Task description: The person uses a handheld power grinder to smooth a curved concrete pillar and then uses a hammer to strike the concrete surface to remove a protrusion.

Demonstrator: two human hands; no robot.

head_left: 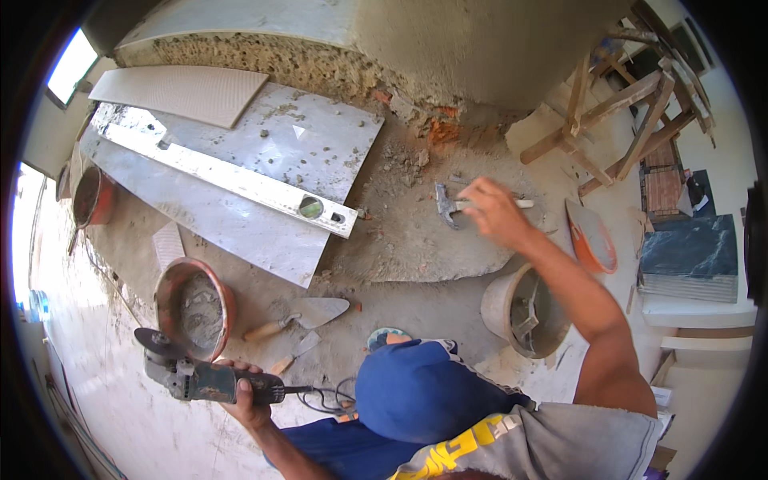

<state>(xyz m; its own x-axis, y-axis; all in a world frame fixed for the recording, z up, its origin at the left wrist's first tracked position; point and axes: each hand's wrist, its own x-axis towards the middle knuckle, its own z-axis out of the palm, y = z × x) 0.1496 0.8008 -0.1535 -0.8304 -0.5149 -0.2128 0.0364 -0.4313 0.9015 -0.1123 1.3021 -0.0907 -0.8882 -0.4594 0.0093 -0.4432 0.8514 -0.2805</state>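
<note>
My left hand (pixel 248 396) grips the body of a dark angle grinder (pixel 196 374) at the lower left, its disc pointing toward an orange bucket (pixel 194 308) of mortar. My right hand (pixel 496 212) reaches out over the sandy floor and closes on the pale handle of a claw hammer (pixel 452 206), whose dark steel head lies to the left of my fingers. My bent knee in blue cloth fills the lower middle.
A long spirit level (pixel 240 182) lies across grey stone slabs (pixel 264 152). Two trowels (pixel 300 316) rest on the ground. A grey bucket (pixel 520 312) with tools, an orange pan (pixel 592 236), a wooden trestle (pixel 616 112) and stacked tiles (pixel 688 256) stand right.
</note>
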